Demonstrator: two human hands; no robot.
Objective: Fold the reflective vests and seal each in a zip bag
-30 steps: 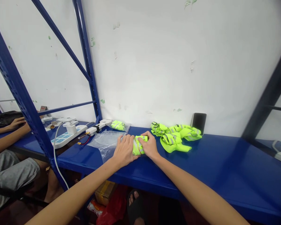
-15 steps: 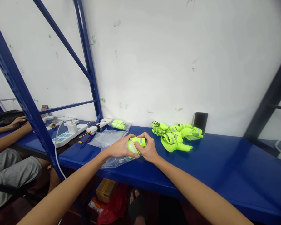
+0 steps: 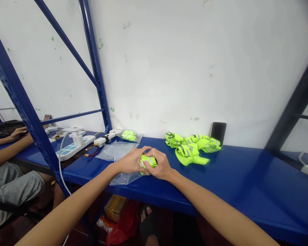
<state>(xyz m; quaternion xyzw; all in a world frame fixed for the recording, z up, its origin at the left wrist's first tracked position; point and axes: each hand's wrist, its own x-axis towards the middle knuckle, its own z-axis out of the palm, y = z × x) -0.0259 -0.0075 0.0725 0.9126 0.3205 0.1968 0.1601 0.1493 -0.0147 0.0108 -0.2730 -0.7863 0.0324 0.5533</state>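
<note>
Your left hand (image 3: 132,161) and right hand (image 3: 161,165) grip a rolled neon-yellow reflective strap (image 3: 150,160) between them, fingers curled around it, near the front of the blue tabletop (image 3: 236,181), clear plastic (image 3: 118,149) beside your left hand.

Neon-yellow bundle (image 3: 150,160) is gripped between left hand (image 3: 132,161) and right hand (image 3: 161,165), near clear plastic (image 3: 119,150); more neon strapping (image 3: 192,150) is piled on blue table (image 3: 236,177); dark phone (image 3: 218,133) is propped against wall (image 3: 164,68).

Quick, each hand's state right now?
Left hand: closed around the yellow bundle, holding it.
Right hand: closed around the same yellow bundle from the other side.
</note>
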